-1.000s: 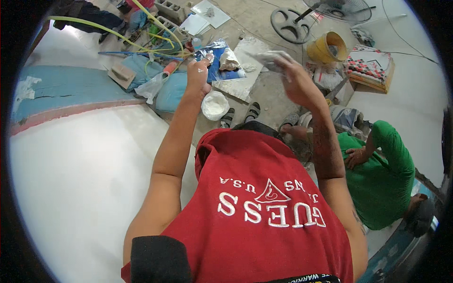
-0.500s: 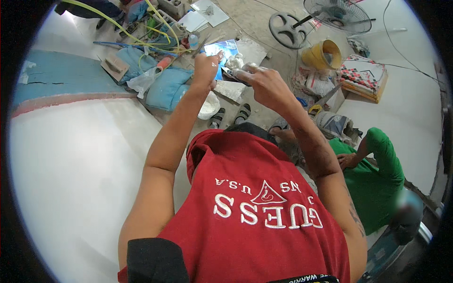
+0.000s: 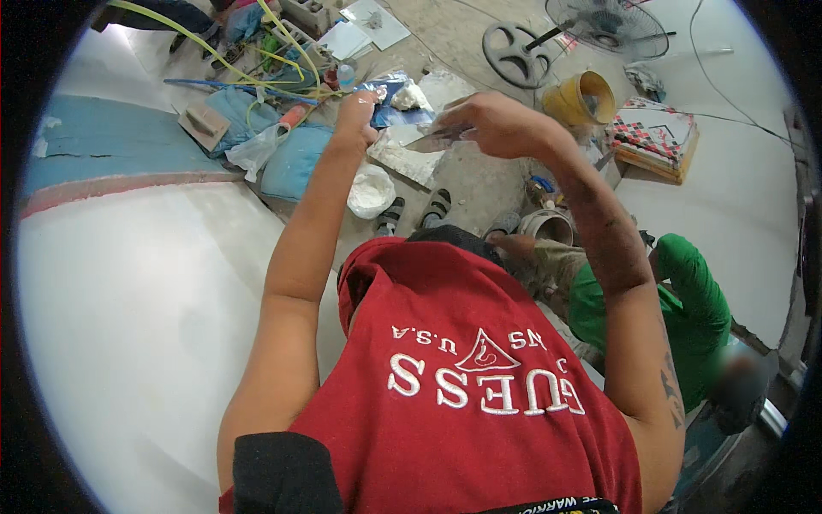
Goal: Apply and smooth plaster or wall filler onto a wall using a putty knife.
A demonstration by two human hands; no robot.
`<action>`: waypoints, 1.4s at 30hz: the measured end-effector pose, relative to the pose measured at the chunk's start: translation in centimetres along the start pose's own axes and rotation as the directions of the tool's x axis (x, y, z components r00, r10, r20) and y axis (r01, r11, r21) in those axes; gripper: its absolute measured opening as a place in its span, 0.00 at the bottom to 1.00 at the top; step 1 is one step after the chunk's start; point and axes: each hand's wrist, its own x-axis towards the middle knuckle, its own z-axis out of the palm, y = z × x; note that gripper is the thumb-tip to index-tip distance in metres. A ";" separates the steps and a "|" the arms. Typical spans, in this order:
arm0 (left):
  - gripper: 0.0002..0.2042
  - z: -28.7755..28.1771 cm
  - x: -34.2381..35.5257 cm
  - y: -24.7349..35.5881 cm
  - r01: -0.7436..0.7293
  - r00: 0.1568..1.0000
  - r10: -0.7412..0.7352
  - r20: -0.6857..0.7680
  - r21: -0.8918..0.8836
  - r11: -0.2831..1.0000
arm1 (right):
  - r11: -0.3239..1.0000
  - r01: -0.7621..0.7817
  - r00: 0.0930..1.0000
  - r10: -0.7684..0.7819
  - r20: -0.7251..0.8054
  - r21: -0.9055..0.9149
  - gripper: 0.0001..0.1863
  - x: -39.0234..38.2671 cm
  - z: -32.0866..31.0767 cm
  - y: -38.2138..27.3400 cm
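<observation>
My left hand is closed on the near left edge of a blue sheet, held out in front of me. A lump of white putty sits on the sheet, and white smears mark my fingers. To the right, my right hand grips a putty knife, its flat blade pointing left toward the sheet but apart from the putty. My fingers and the angle hide the knife's handle. Below my left hand, a white bag of powder stands on the floor near my sandalled feet.
A co-worker in a green top crouches close on my right. Blue sacks, a wooden float and yellow hoses lie to the left. A yellow bucket, a fan and stacked boxes stand at the far right.
My right hand has moved right, drawing the putty knife away from the putty. The blue sheet has tilted and shifted slightly left with my left hand. The co-worker has leaned a little closer.
</observation>
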 end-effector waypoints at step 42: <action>0.12 2.3 -10.0 0.5 -0.684 0.724 0.595 0.350 0.477 0.552 | 0.921 0.242 0.659 0.074 -0.748 0.304 0.23 -2.9 -0.5 -3.7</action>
